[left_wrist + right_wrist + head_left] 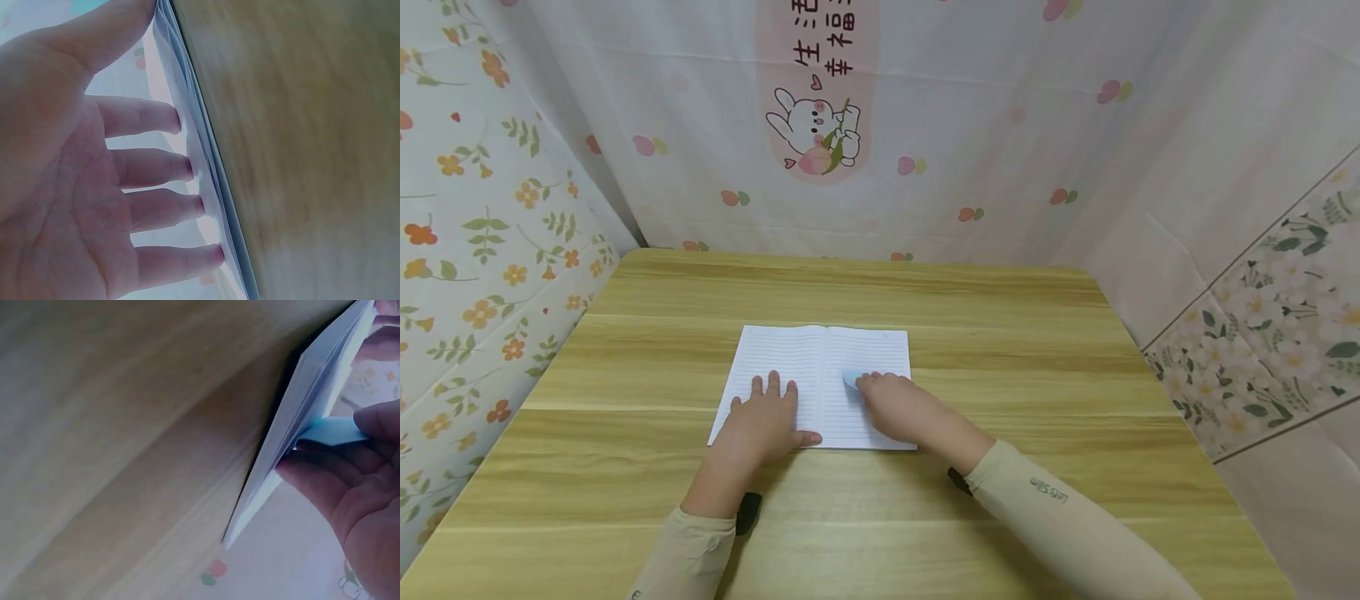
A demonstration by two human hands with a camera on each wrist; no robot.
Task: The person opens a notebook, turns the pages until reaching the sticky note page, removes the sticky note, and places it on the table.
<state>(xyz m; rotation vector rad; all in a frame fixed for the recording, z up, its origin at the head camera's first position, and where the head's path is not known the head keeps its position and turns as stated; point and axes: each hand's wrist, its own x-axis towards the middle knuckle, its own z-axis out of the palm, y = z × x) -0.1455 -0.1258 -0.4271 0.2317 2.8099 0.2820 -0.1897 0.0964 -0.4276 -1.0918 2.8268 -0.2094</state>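
A lined notebook [865, 346] lies open on the wooden table. On its left page rests my left hand [765, 425], fingers spread and thumb stretched toward the lower middle of the spread. In the left wrist view, the straight fingers [150, 205] of that hand touch the paper at their tips. Over the right page, my right hand [895, 406] pinches a light-blue slip of paper [852, 378], like a sticky note. The right wrist view has this slip [331, 430] between thumb and fingers, bent, its far edge against the page. Part of it is hidden by the hand.
Wooden table [1000, 333] surrounds the notebook. A patterned curtain [985, 150] hangs behind the table's far edge, with floral cloth [497, 250] on the left and another floral panel [1262, 308] on the right. Dark wrist pieces [748, 512] show beneath the sleeves.
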